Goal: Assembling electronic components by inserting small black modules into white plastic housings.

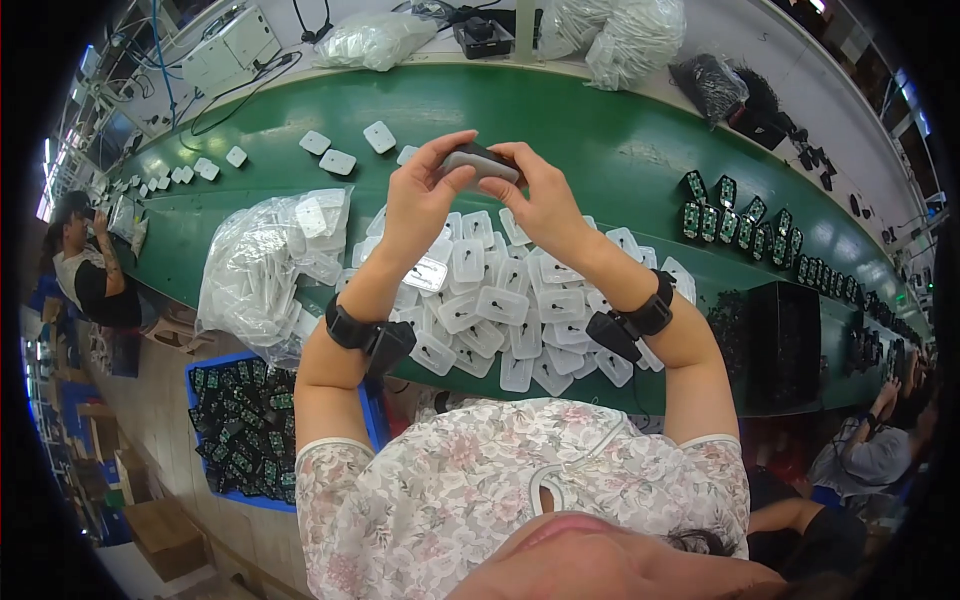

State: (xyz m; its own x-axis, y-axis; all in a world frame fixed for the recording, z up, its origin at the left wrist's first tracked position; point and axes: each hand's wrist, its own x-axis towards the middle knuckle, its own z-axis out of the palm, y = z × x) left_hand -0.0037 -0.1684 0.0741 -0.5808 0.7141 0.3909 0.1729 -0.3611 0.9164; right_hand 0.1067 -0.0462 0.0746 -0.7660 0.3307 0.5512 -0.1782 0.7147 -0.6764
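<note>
Above the far side of the green table, my left hand and my right hand hold a small rounded casing between them. It looks light grey on the side toward me and dark along the top. Both thumbs press its near face, and the fingers wrap over its ends. Below my hands spreads a heap of translucent white plastic covers, many with a small dark piece in the middle. A few white casings lie apart, beyond my left hand.
A clear bag of white covers lies left of the heap. A blue crate holds black-and-green parts at lower left. Rows of black casings with green circuit boards and a black box are at right. Other people sit on both sides.
</note>
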